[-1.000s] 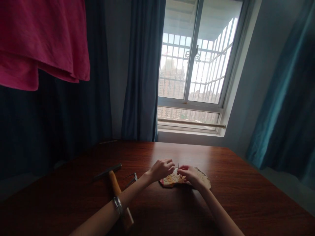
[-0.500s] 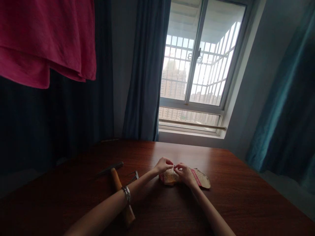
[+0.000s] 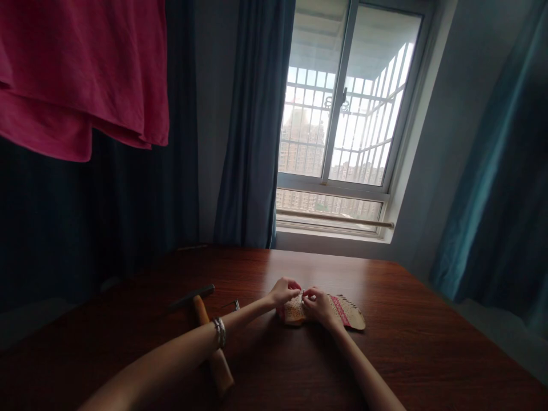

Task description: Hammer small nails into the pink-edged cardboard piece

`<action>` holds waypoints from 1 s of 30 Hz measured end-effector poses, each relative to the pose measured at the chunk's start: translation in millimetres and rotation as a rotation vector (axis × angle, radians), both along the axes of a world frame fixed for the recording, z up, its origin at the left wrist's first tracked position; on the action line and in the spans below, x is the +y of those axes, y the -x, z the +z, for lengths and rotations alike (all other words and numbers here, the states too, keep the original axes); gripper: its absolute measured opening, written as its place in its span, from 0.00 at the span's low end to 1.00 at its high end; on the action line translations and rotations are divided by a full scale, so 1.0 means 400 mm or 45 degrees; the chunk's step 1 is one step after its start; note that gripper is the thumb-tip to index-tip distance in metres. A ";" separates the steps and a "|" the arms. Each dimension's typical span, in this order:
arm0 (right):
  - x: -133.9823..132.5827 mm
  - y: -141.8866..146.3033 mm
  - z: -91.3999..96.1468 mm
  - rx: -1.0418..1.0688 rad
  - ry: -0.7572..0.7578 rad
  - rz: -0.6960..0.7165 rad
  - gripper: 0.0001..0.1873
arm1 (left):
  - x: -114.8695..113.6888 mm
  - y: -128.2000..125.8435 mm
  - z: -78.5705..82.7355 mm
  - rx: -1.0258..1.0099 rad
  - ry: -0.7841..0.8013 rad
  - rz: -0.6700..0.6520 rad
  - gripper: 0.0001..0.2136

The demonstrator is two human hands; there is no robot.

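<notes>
On the table lies a flat beige insole-shaped piece [image 3: 354, 319] with dark dots and a pink band. Both hands are over its left half and hide part of it. My right hand [image 3: 317, 303] is closed in a pinch, with a tiny dark upright sliver showing at its fingertips. Close by on the left, my left hand [image 3: 286, 290] has its fingers pinched together near the same spot; what they hold is too small to make out. A bracelet [image 3: 220, 333] circles my left wrist.
A hammer [image 3: 201, 311] with a wooden handle lies left of my hands, partly under my left forearm. Beside it are several thin metal pieces [image 3: 237, 304], perhaps nails. Behind the brown table [image 3: 240, 265] are a window and blue curtains. Pink cloth [image 3: 124, 74] hangs at upper left.
The view has tilted slightly. My left forearm lies a little lower and covers more of the thin metal pieces. Both hands stay pinched at the same spot over the dotted piece.
</notes>
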State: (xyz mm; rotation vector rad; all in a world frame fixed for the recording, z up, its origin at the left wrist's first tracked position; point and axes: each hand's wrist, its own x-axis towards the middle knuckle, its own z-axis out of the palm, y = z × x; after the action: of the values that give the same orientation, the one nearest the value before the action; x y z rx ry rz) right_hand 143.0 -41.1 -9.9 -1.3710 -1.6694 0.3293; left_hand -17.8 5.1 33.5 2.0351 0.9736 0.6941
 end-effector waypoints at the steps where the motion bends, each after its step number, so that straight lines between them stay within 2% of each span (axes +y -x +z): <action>1: 0.003 -0.001 -0.004 -0.001 -0.001 -0.002 0.08 | -0.016 0.016 0.022 0.057 -0.009 0.023 0.17; 4: 0.010 -0.003 -0.015 0.001 0.000 -0.001 0.08 | -0.072 0.107 0.081 0.410 -0.161 0.083 0.18; 6: 0.010 -0.004 -0.018 0.007 0.001 0.004 0.08 | -0.105 0.190 0.102 0.696 -0.361 0.261 0.17; 9: 0.005 -0.002 -0.017 0.016 -0.003 0.012 0.08 | -0.135 0.312 0.095 1.028 -0.500 0.499 0.15; 11: 0.002 -0.001 -0.017 0.012 -0.010 0.010 0.08 | -0.143 0.373 0.073 1.148 -0.481 0.579 0.14; 13: 0.002 0.000 -0.017 -0.003 -0.012 0.002 0.08 | -0.145 0.415 0.050 1.219 -0.440 0.629 0.18; 18: 0.003 0.001 -0.019 -0.030 -0.006 -0.017 0.08 | -0.147 0.466 0.016 1.225 -0.297 0.708 0.25; 23: -0.007 0.001 -0.010 -0.072 -0.004 -0.021 0.08 | -0.140 0.508 0.003 1.060 -0.174 0.700 0.28; 30: -0.008 0.004 -0.007 -0.084 -0.005 -0.050 0.08 | -0.086 0.608 0.018 0.796 -0.115 0.939 0.21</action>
State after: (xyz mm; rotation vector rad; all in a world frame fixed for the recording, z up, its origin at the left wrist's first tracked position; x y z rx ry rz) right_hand 141.2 -44.5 -12.7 -1.4235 -1.6933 0.2607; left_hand -261.1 -29.2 40.6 1.9851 2.1466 0.4528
